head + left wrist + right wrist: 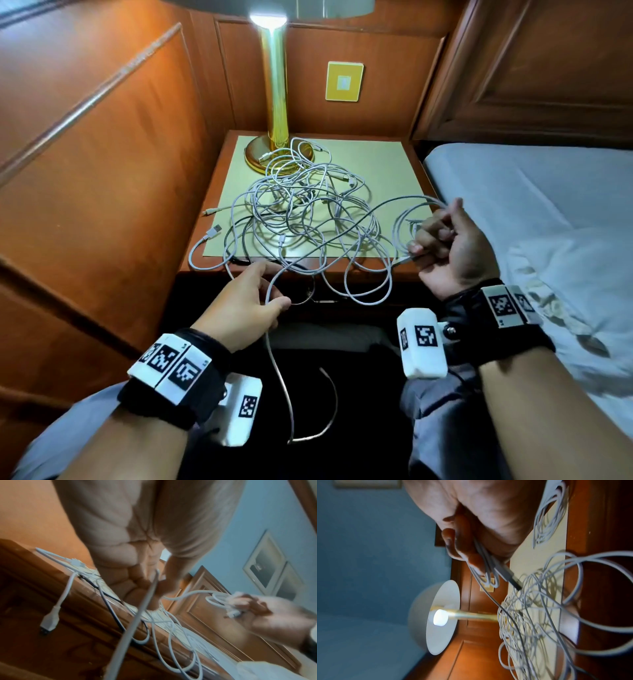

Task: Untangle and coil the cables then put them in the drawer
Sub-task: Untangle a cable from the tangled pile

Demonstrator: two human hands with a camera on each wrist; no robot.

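Right now coiling one strand off the pile. Right hand (452, 246) curling fingers round a few small loops of thin white cable (404, 226), w/ its USB plug end poking out below the fingertips (477, 561). Left hand (250, 301) pinching the same-looking white strand (274, 291) betw. thumb & fingers, slack trailing down below the wrist toward the lap.

Tangled heap of white & grey charging cables (301, 205) lying just ahead of both hands on the cream mat of the wooden nightstand (387, 164), several loops hanging over the near edge, directly betw. the hands. Drawer front sitting in shadow under those loops; can't tell if open.

Risks, judging only:
- Pulling the held strand tight while crossing thru other loops – probably cinching knots in the heap instead of freeing.
- Dragging the whole heap off the near edge toward the lap, since much already overhanging.
- Far side of heap lying round the brass lamp base (274, 154) – hard tug prob. snagging there, maybe rocking the lamp.
- Small coil in right hand slipping open if grip eases while feeding more turns.
- Loose plug (212, 233) ahead of left hand catching in loops.
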